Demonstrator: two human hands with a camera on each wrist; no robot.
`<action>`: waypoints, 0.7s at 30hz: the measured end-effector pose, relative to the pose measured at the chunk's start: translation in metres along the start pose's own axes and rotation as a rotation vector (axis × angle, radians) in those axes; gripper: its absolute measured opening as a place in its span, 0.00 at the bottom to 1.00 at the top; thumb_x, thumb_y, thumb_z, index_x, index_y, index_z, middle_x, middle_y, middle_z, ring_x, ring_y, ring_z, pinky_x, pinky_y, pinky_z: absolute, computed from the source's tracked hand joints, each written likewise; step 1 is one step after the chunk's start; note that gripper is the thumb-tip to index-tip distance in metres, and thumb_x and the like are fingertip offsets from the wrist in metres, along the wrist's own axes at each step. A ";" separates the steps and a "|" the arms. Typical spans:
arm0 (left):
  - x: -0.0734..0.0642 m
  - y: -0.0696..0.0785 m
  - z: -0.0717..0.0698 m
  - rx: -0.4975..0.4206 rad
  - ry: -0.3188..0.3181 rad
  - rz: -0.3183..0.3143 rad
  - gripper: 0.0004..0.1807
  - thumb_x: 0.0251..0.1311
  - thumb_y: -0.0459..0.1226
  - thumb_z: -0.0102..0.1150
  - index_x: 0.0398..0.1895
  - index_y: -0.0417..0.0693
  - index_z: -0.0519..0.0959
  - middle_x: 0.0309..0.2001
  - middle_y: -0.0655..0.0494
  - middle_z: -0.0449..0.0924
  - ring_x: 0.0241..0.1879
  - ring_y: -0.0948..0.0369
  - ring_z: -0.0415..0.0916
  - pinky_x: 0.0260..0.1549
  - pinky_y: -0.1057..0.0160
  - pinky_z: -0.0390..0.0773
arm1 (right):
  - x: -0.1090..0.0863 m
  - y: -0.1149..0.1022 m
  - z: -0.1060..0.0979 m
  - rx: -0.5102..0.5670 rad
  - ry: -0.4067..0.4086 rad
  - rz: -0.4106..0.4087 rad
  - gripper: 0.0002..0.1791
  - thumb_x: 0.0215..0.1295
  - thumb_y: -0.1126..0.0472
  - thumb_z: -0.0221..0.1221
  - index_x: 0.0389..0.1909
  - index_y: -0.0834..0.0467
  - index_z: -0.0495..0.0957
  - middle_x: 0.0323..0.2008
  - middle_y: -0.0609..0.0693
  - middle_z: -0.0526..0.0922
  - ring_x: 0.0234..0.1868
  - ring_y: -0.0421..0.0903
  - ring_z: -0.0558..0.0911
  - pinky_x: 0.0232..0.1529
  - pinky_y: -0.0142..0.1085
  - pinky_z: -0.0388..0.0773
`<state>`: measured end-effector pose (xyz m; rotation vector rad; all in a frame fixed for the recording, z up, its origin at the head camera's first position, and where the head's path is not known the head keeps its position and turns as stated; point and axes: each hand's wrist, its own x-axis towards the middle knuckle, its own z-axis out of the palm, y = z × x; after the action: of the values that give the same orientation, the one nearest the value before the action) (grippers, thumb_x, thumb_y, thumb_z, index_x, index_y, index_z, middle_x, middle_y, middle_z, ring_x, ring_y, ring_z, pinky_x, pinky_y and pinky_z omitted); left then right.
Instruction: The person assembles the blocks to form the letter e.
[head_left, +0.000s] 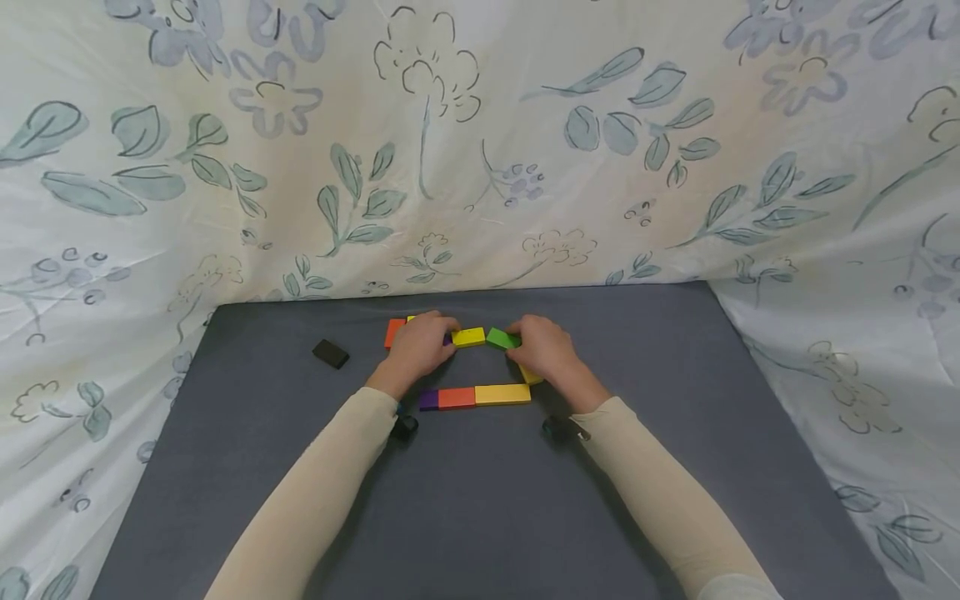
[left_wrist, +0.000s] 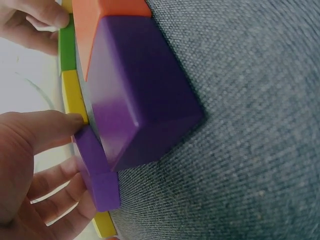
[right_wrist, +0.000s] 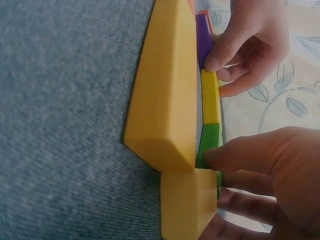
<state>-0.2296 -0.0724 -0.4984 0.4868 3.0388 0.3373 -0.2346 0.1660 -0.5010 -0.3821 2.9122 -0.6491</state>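
My left hand [head_left: 420, 343] holds the near end of a yellow block [head_left: 468, 337], its thumb at the joint with a purple block [left_wrist: 92, 150]. The right hand [head_left: 549, 348] pinches a green block [head_left: 501, 338] between thumb and fingers. In the right wrist view the green block follows the yellow one end to end, in a slightly bent row. A deeper yellow block [head_left: 529, 375] lies under the right hand, partly hidden. Nearer me a straight row holds a purple block [head_left: 428, 401], a red-orange block [head_left: 457, 398] and a long yellow block [head_left: 502, 395].
A dark block [head_left: 330, 353] lies apart on the left of the grey cloth-covered table [head_left: 480, 508]. An orange block [head_left: 393, 332] stands past the left hand at the row's end. Floral fabric [head_left: 480, 150] hangs behind the table's back edge.
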 end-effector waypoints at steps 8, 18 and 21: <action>0.001 0.001 0.000 0.004 -0.006 -0.009 0.20 0.71 0.40 0.70 0.65 0.51 0.87 0.57 0.48 0.84 0.52 0.51 0.82 0.55 0.48 0.83 | -0.001 0.000 -0.001 0.000 -0.003 -0.006 0.24 0.70 0.56 0.73 0.65 0.55 0.87 0.58 0.53 0.87 0.49 0.52 0.84 0.49 0.54 0.83; 0.001 0.002 -0.001 0.001 -0.012 -0.013 0.20 0.71 0.40 0.70 0.65 0.51 0.87 0.57 0.48 0.84 0.52 0.51 0.81 0.54 0.48 0.84 | 0.004 0.009 -0.005 0.083 -0.042 -0.013 0.21 0.78 0.54 0.65 0.65 0.57 0.86 0.63 0.57 0.85 0.62 0.57 0.82 0.57 0.54 0.82; 0.001 0.003 -0.001 0.002 -0.012 -0.010 0.20 0.71 0.40 0.70 0.64 0.51 0.87 0.57 0.48 0.84 0.52 0.51 0.81 0.54 0.49 0.84 | 0.004 0.010 -0.006 0.098 -0.052 -0.014 0.21 0.79 0.54 0.63 0.65 0.58 0.86 0.64 0.57 0.85 0.63 0.57 0.82 0.59 0.54 0.81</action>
<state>-0.2293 -0.0697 -0.4971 0.4714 3.0295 0.3291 -0.2413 0.1762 -0.5007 -0.4011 2.8180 -0.7684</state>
